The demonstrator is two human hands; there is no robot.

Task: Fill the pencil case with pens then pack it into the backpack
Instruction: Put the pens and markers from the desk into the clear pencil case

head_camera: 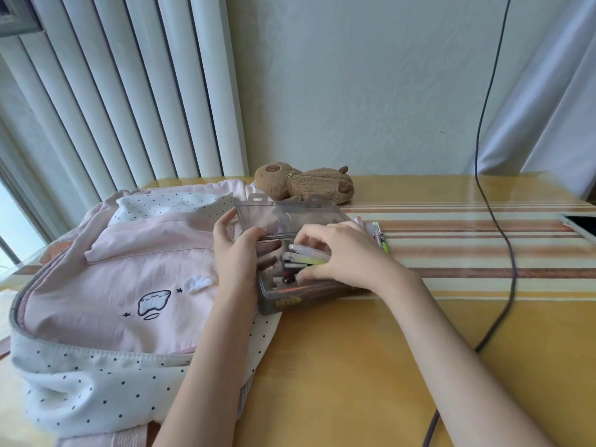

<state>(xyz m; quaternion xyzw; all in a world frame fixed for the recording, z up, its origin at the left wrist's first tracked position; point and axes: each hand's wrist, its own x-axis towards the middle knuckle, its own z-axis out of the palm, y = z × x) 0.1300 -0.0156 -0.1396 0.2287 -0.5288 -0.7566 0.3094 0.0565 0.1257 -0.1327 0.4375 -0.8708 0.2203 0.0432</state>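
Observation:
A clear grey plastic pencil case (pixel 290 300) stands on the table next to the backpack, its lid (pixel 290 217) tilted up and open. Several pens (pixel 306 258) lie inside it. My left hand (pixel 237 253) grips the case's left side, thumb at the hinge edge. My right hand (pixel 335 253) reaches into the case from the right, its fingers closed around pens there. A few more pens (pixel 379 237) lie on the striped cloth just right of the case. The pink backpack (pixel 129 272) with white dotted trim lies flat at the left.
A brown plush toy (pixel 306 185) lies behind the case. A dark cable (pixel 503 253) runs down the right side of the table. A phone (pixel 580 227) sits at the right edge. A radiator and a wall stand behind the yellow table (pixel 354 366).

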